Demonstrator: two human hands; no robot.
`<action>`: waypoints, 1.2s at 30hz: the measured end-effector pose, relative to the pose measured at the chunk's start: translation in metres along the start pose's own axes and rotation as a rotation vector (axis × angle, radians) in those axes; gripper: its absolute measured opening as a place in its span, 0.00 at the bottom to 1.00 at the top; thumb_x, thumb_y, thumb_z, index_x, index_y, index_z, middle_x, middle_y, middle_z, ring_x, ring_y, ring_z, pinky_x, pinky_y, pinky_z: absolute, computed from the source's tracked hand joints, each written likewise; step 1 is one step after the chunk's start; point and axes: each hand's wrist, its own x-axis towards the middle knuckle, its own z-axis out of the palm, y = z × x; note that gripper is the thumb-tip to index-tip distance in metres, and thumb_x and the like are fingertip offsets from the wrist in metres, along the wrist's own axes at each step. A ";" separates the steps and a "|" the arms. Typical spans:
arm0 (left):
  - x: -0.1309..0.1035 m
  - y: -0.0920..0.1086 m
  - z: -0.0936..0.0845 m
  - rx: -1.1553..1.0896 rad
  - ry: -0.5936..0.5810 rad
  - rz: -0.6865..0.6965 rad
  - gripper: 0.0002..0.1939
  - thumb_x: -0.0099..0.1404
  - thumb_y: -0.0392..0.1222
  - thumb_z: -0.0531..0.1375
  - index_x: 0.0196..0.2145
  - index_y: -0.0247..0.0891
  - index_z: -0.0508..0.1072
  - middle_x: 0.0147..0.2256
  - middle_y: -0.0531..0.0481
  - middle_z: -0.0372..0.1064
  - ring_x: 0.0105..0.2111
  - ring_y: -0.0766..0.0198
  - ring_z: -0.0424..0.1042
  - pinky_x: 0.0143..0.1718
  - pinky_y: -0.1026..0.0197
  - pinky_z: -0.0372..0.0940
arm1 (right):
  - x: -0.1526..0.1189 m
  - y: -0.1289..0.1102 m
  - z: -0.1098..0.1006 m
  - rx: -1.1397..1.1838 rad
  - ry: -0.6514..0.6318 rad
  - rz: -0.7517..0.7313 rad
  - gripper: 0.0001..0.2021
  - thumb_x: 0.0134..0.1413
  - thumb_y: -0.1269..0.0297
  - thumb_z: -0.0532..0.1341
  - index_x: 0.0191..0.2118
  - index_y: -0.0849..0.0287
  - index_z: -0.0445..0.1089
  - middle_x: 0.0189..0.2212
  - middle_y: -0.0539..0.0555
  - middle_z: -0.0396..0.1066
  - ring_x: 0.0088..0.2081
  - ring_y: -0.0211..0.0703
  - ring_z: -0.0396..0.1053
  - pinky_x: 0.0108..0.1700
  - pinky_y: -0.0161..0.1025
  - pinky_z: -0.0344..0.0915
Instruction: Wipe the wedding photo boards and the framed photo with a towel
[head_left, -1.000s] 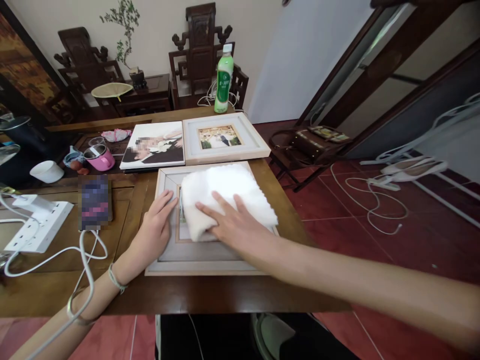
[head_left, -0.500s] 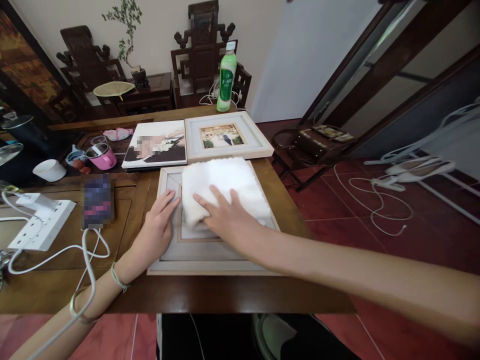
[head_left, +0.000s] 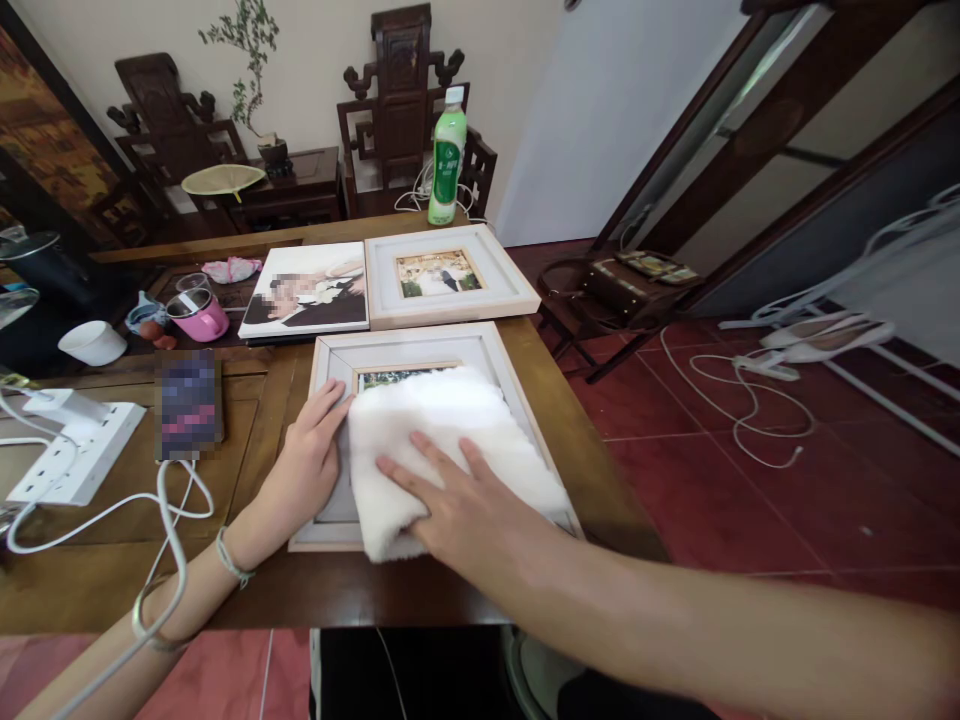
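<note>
A light framed picture (head_left: 484, 345) lies flat near the table's front edge. A folded white fluffy cloth (head_left: 442, 410) covers most of its middle and lower part; a strip of the photo shows above the cloth. My right hand (head_left: 457, 495) rests on the cloth with fingers spread, pressing it down, its thumb side near a fold. On the frame's left border lies my left hand (head_left: 315, 455), fingers stretched out and holding nothing.
Behind are a second framed photo (head_left: 377, 275) and a photo panel (head_left: 341, 315), with a green bottle (head_left: 445, 165) past them. To the left are a pink mug (head_left: 199, 315), white cup (head_left: 94, 343), power strip (head_left: 82, 460), a blurred dark item (head_left: 189, 405) and white cables.
My right hand and the white cloth have moved down the frame toward me, uncovering the top of the photo. My left hand stays on the left border.
</note>
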 end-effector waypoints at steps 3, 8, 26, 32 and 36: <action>0.000 -0.001 0.002 -0.012 0.022 0.007 0.30 0.63 0.26 0.46 0.62 0.37 0.63 0.63 0.39 0.58 0.66 0.52 0.52 0.64 0.39 0.52 | 0.017 0.024 -0.004 -0.089 0.038 0.055 0.17 0.60 0.78 0.56 0.46 0.54 0.77 0.68 0.55 0.49 0.66 0.75 0.45 0.57 0.78 0.51; 0.000 -0.001 0.001 -0.033 0.031 0.012 0.27 0.66 0.29 0.46 0.62 0.37 0.62 0.63 0.38 0.58 0.66 0.53 0.52 0.64 0.40 0.52 | 0.045 0.059 -0.009 -0.209 0.201 0.104 0.19 0.57 0.83 0.54 0.44 0.59 0.78 0.68 0.59 0.47 0.67 0.74 0.41 0.58 0.77 0.47; 0.002 0.002 0.001 0.004 0.032 -0.006 0.27 0.66 0.29 0.46 0.62 0.38 0.61 0.63 0.40 0.58 0.66 0.54 0.53 0.64 0.41 0.54 | 0.003 0.004 0.002 -0.049 0.041 -0.056 0.08 0.56 0.71 0.64 0.39 0.54 0.80 0.65 0.58 0.56 0.64 0.78 0.49 0.53 0.79 0.55; 0.001 0.002 0.001 0.003 0.029 -0.024 0.28 0.68 0.30 0.46 0.64 0.39 0.57 0.63 0.39 0.57 0.66 0.54 0.53 0.64 0.42 0.53 | 0.016 0.020 0.003 -0.082 0.076 -0.016 0.12 0.60 0.74 0.58 0.41 0.55 0.79 0.67 0.56 0.52 0.65 0.75 0.46 0.56 0.77 0.52; 0.000 0.005 0.001 -0.005 0.019 -0.027 0.26 0.70 0.32 0.45 0.64 0.38 0.57 0.64 0.39 0.57 0.66 0.54 0.52 0.64 0.42 0.53 | 0.031 0.038 -0.003 -0.153 0.092 0.025 0.15 0.62 0.77 0.55 0.44 0.56 0.77 0.68 0.56 0.48 0.67 0.73 0.42 0.59 0.77 0.48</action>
